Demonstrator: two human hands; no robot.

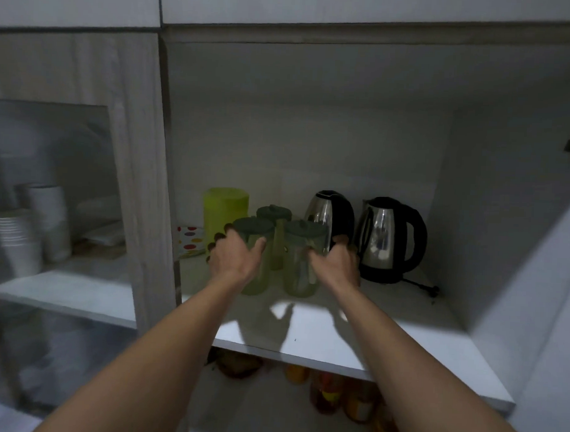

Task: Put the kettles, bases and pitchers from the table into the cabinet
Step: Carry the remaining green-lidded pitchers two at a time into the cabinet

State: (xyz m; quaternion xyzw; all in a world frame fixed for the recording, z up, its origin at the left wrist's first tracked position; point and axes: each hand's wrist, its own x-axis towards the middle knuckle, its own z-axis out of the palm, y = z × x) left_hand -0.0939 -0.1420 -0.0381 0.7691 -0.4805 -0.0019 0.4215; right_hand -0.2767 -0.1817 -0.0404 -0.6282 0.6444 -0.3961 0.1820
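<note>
Both my arms reach into the open cabinet. My left hand (235, 254) wraps around a clear pitcher with a grey-green lid (253, 227) standing on the white shelf (353, 341). My right hand (337, 261) grips a second lidded pitcher (305, 232) just to its right. A third lidded pitcher (273, 213) stands behind and between them. Two steel kettles with black handles sit further right: one kettle (329, 214) behind my right hand, the other kettle (391, 239) on a black base (383, 276), its cord trailing right.
A tall lime-green container (225, 210) and a polka-dot item (188, 240) stand at the shelf's left back. The left compartment holds stacked white cups (16, 235). Jars (326, 395) sit on the shelf below. The cabinet's right wall (471, 222) is close to the kettles.
</note>
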